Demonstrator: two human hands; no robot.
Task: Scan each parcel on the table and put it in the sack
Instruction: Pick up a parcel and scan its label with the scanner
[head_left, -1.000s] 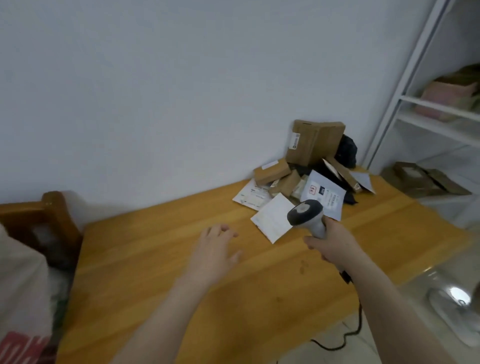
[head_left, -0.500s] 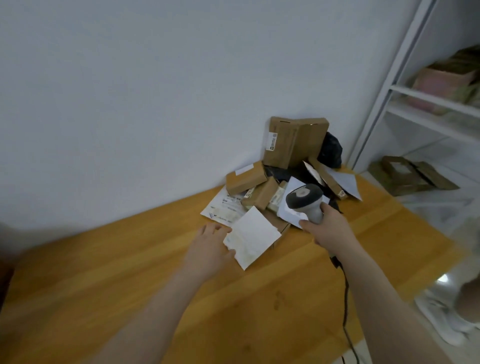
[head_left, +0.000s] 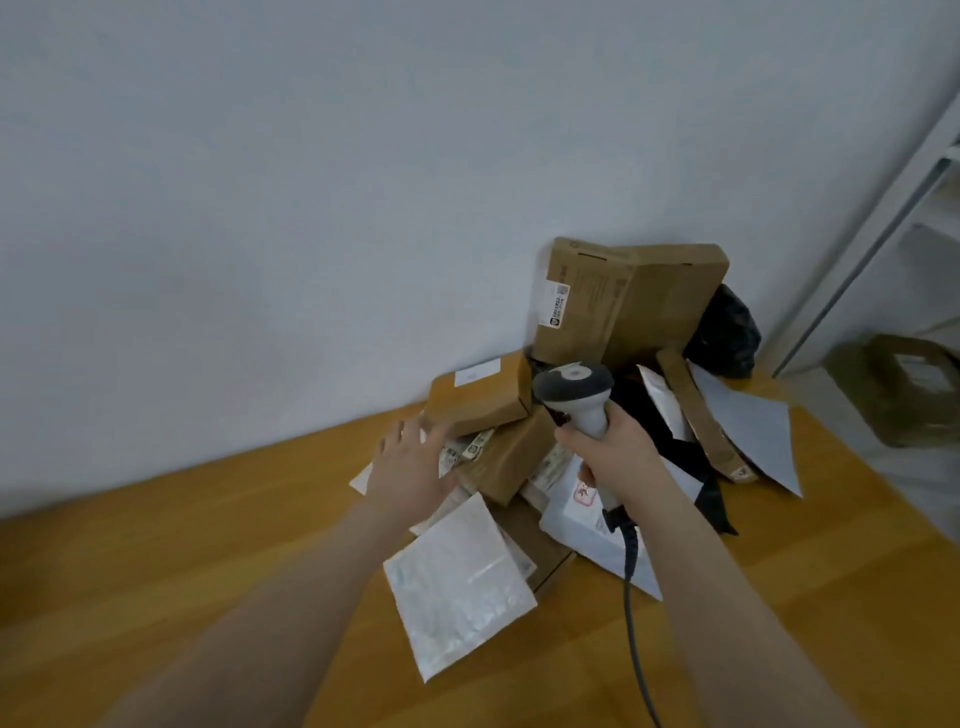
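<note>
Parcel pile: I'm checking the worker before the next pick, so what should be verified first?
1. The scanner is gripped by the right hand: ok.
2. The left hand is free, fingers spread: ok.
3. The small brown box lies at the left fingertips: ok.
4. Its white label faces up: ok.
5. Where the sack is: cannot tell, out of view.
6. The tall box sits stable against the wall: cannot tell.

Left hand (head_left: 410, 467): palm down, fingers straight and spread, reaching forward at the end of a bare forearm that enters from the lower left; fingertips slightly blurred. Right hand (head_left: 618, 452): fingers and thumb curled round the handle of a barcode scanner (head_left: 571, 387), its head just above the fist; wrist straight, bare forearm entering from the lower right. The hands are near each other, not touching.
</note>
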